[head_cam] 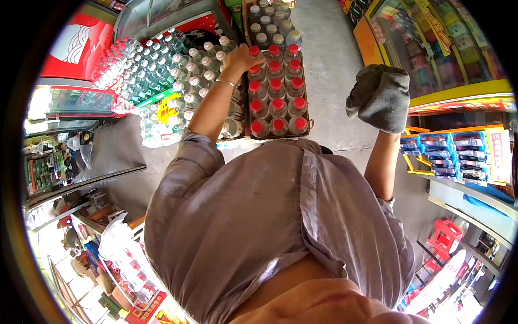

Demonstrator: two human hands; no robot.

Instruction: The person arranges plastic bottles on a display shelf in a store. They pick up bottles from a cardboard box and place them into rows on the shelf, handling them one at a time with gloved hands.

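My left hand (241, 60), with a bracelet at its wrist, reaches over the bottle rows; its thumb points toward a red-capped bottle at the back left of an open carton. Whether it grips a bottle cannot be told. The carton (309, 93) holds several clear plastic bottles with red caps (277, 104). Left of it stand clear bottles with pale pinkish caps (195, 81). On the right, my right hand is covered by a bunched grey cloth (382, 97), held above the floor, and its fingers are hidden.
Behind the red-capped bottles is a carton of bottles with whitish caps (278, 39). Green bottles (150, 67) stand farther left, near a red cooler (77, 48). A yellow-framed display case (457, 91) and a rack of blue packs (453, 152) are at the right. Red stools (445, 235) stand lower right.
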